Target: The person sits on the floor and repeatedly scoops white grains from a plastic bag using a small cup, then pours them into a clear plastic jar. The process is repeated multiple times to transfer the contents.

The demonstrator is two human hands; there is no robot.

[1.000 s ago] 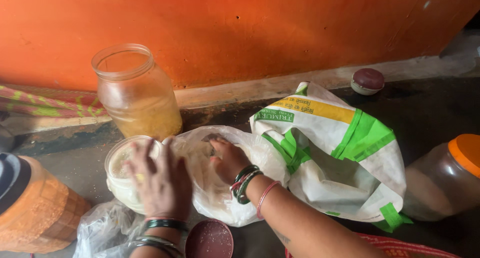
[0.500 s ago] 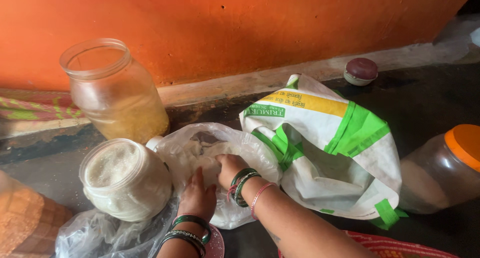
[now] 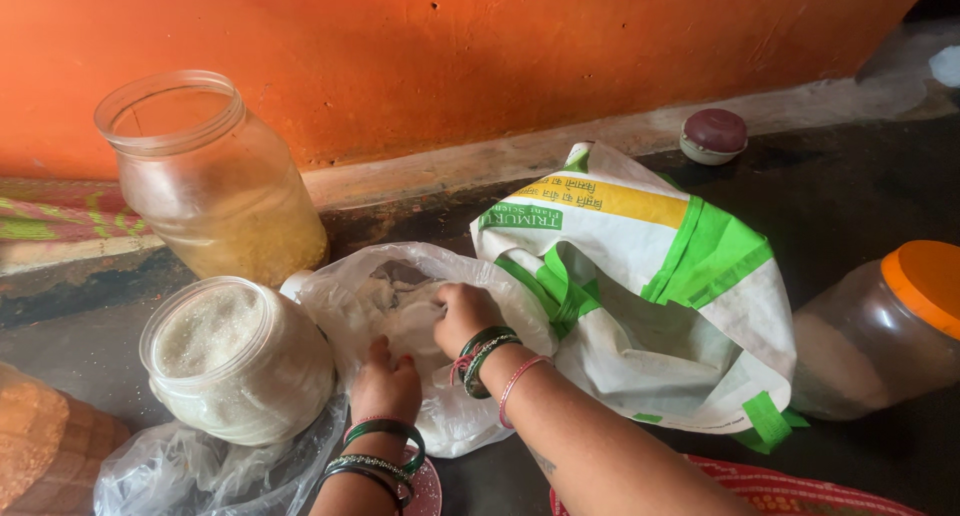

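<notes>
Orange wall, dark floor. Thin plastic bag (image 3: 420, 336) lies btwn open sugar jar (image 3: 235, 361) & white sack (image 3: 650, 296). Right hand (image 3: 465, 316) clenched on its rim; left hand (image 3: 385, 386) presses its near side, fingers curled. Bag prob. soft, slippery, tears easily; best gripped at bunched rim.

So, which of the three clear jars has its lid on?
The clear plastic jar with the orange lid, lying tilted at far right. The tall jar of yellow grains and the jar of white grains stand open.
</notes>
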